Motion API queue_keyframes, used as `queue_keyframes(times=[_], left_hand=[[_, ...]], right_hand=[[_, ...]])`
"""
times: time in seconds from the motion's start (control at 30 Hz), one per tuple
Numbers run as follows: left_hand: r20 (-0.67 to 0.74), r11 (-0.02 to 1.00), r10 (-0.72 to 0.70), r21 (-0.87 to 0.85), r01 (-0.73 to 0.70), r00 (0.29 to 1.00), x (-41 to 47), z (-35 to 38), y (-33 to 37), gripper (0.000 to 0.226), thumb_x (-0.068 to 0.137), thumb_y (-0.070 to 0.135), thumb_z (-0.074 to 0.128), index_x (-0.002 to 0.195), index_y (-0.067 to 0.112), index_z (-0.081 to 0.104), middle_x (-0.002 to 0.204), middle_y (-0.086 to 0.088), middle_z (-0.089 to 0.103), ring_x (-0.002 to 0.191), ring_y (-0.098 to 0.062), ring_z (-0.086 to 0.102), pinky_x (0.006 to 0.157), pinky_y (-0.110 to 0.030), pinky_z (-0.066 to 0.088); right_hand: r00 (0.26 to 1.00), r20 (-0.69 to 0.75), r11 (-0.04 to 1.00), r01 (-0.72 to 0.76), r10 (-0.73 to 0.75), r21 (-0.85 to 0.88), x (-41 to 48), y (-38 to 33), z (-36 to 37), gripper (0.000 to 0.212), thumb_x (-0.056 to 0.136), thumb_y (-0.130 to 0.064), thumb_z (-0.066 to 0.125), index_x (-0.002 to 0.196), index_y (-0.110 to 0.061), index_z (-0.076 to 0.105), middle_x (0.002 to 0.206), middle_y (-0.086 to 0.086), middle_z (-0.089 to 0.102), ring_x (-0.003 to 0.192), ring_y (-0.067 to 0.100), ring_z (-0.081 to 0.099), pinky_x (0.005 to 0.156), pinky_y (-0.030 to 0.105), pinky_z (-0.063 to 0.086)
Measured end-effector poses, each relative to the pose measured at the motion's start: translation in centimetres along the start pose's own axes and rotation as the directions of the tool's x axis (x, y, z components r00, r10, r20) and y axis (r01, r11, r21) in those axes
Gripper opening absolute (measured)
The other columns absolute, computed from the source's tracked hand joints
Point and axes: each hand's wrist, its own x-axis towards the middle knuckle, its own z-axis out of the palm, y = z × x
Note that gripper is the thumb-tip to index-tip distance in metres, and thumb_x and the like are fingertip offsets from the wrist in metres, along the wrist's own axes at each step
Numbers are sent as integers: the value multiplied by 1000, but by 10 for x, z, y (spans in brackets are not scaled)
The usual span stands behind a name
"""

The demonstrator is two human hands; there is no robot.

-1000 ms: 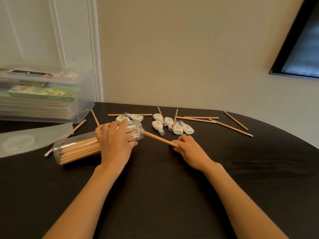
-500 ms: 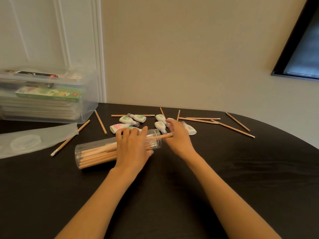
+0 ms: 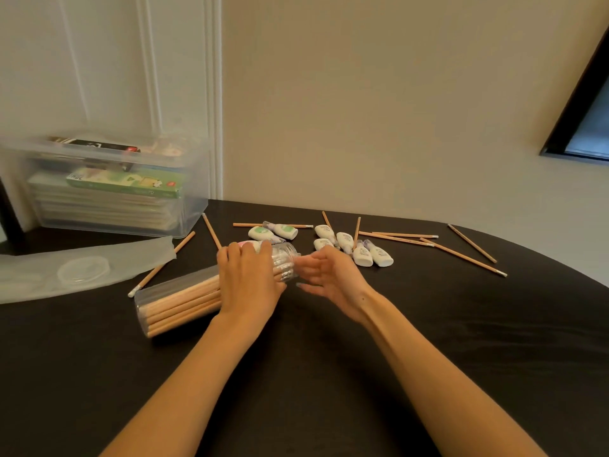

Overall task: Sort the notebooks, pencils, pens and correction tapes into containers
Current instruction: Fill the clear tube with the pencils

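Observation:
A clear plastic jar [image 3: 179, 300] lies on its side on the black table [image 3: 296, 374], packed with wooden pencils. My left hand [image 3: 247, 282] grips the jar near its open mouth. My right hand [image 3: 329, 278] hovers just right of the mouth with fingers spread and holds nothing. Several loose pencils [image 3: 461, 255] lie on the table behind and to the right. White correction tapes [image 3: 362, 253] lie in a cluster behind my hands. Notebooks are stacked in a clear bin [image 3: 108, 192] at the back left.
A translucent bin lid [image 3: 82, 268] with a round jar lid on it lies at the left. One pencil [image 3: 161, 265] lies beside that lid. The wall stands right behind the table, whose curved edge falls away at the right.
My right hand pushed a pencil into the jar's mouth and has let go of it, drawing back a little. My left hand kept its grip on the jar.

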Motion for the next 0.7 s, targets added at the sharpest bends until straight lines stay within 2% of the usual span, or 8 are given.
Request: queue_keyframes(times=[0.07,0.17,0.23,0.33,0.4,0.53,0.6,0.7], left_hand=[[21,1000,-21,20,20,1000,2,-4,-9,66,82,49,62,136,21,38,132,-4,48,123,-24,39,103,-35,27],[40,997,-57,53,54,998,2,-9,-28,68,81,50,62,137,21,36,131,-6,48,122,-25,40,101,-35,29],[43,994,-91,70,88,995,4,-14,-43,68,81,52,62,136,20,38,130,-7,49,122,-26,40,100,-35,31],[78,984,-166,77,160,983,10,-22,-68,67,78,54,63,132,19,44,129,-7,52,121,-25,43,96,-34,35],[100,974,-214,91,206,972,13,-27,-85,64,77,54,65,127,18,48,124,-7,55,117,-25,46,93,-33,36],[127,953,-293,125,278,948,16,-35,-123,58,77,53,66,120,17,53,117,-7,57,111,-26,48,87,-32,37],[137,942,-325,139,307,936,18,-35,-138,56,77,54,64,116,16,54,115,-8,58,110,-26,48,85,-31,36],[146,930,-357,152,336,922,24,-36,-155,56,77,57,63,113,16,54,113,-8,59,107,-26,49,81,-31,37]], right_hand=[[1000,27,1000,4,-3,-27,6,-1,8,38,96,-25,34,105,-5,66,109,10,67,110,21,60,100,32,42],[993,-117,1000,13,-10,22,20,-2,23,39,98,-23,34,98,-1,67,95,13,71,87,16,66,79,23,48],[982,-187,1000,-16,18,11,33,-1,38,32,97,-17,36,94,-4,65,89,10,70,80,15,65,81,25,50],[976,-211,993,-72,51,-92,52,2,67,25,96,-11,41,110,-5,61,90,7,66,75,14,65,74,24,52],[975,-221,969,-28,-28,-247,68,4,86,27,95,-10,42,115,-4,59,90,7,62,70,14,63,74,27,54],[959,-205,750,11,-196,-661,103,5,120,24,94,-21,50,100,-3,65,87,13,59,88,24,59,80,35,48],[971,-174,644,-30,-162,-765,113,6,132,27,91,-27,56,102,-4,62,98,16,62,97,26,59,74,32,41],[979,-171,571,-77,-114,-817,122,5,147,33,90,-24,58,116,-3,54,116,14,59,109,29,56,82,35,45]])
